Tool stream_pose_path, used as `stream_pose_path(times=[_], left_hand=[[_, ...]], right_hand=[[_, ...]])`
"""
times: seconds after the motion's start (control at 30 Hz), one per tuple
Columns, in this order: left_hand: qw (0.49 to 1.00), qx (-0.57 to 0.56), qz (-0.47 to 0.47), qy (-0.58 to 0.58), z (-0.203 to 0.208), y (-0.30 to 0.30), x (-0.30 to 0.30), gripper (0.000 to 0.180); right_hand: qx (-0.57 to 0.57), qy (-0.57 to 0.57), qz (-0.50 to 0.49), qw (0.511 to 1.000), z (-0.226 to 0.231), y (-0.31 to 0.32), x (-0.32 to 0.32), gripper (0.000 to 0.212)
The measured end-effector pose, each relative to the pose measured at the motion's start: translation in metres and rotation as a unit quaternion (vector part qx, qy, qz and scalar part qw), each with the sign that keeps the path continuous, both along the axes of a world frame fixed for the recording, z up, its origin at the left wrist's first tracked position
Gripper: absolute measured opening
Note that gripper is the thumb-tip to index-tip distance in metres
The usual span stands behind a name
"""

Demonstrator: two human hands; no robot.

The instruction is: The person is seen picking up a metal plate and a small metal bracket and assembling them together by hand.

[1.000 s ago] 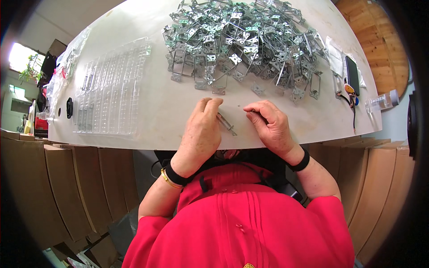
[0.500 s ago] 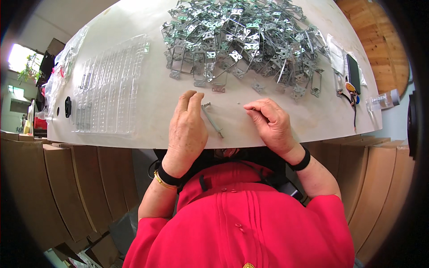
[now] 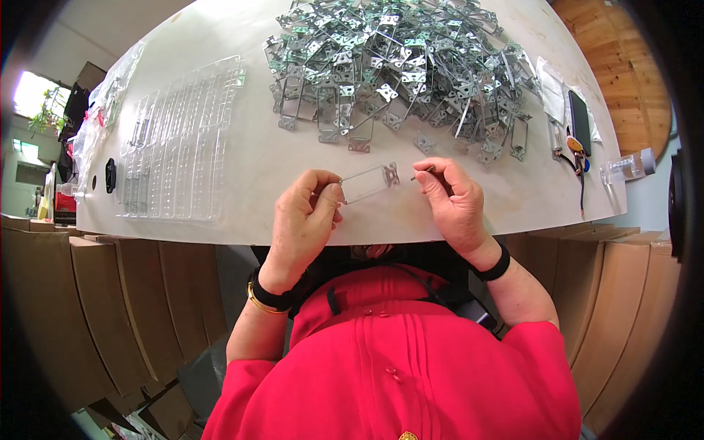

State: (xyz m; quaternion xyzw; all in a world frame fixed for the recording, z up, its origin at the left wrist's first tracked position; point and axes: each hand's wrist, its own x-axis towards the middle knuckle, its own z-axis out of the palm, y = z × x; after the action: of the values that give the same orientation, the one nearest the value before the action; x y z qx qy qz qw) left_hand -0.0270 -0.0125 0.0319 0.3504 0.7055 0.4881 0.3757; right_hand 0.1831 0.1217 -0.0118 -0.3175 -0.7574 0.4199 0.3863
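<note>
My left hand [image 3: 301,220] is closed in a pinch on one end of a thin metal wire-frame bracket. Two slim rods run from my fingers toward the right, and a flat end plate with holes [image 3: 390,174] joins them. The bracket's other end is hidden by my fingers. Just right of that plate, apart from it, my right hand [image 3: 456,209] pinches a small dark piece [image 3: 430,169] between thumb and forefinger; its exact kind is too small to make out. Beyond both hands lies a large heap of similar metal brackets [image 3: 389,66].
Clear plastic ribbed trays [image 3: 176,147] lie on the white table at left, with a small black object [image 3: 111,175] beside them. At right are a dark phone [image 3: 579,121], a tool with an orange part [image 3: 576,144] and a clear cylinder [image 3: 628,167]. Cardboard boxes [image 3: 125,308] stand below the table edge.
My left hand has closed on the bracket that lay beside it and now holds it turned crosswise. The right hand has shifted slightly, and a small dark piece now shows in its fingers.
</note>
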Motion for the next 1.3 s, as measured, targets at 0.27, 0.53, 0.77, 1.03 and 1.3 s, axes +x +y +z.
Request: stream_pose_path(times=[0.27,0.53,0.77,1.03,1.3], left_hand=[[0.998,-0.022,0.024,-0.053,-0.005,0.000,0.011,0.025],[0.999,0.007,0.016,-0.033,-0.013,-0.001,0.013,0.027],[1.000,0.021,0.010,0.004,-0.026,-0.002,0.015,0.021],[0.998,0.051,0.029,-0.008,-0.031,0.004,0.017,0.018],[0.997,0.070,0.032,0.008,-0.037,0.003,0.017,0.018]], right_hand=[[-0.055,0.040,0.005,0.998,0.002,0.000,-0.002,0.012],[0.000,-0.010,0.011,1.000,0.006,0.000,0.000,0.012],[0.018,-0.043,0.025,0.999,0.010,-0.004,0.011,0.010],[-0.002,-0.036,0.022,0.999,0.009,-0.003,0.010,0.009],[0.002,-0.046,0.023,0.999,0.010,-0.002,0.007,0.010]])
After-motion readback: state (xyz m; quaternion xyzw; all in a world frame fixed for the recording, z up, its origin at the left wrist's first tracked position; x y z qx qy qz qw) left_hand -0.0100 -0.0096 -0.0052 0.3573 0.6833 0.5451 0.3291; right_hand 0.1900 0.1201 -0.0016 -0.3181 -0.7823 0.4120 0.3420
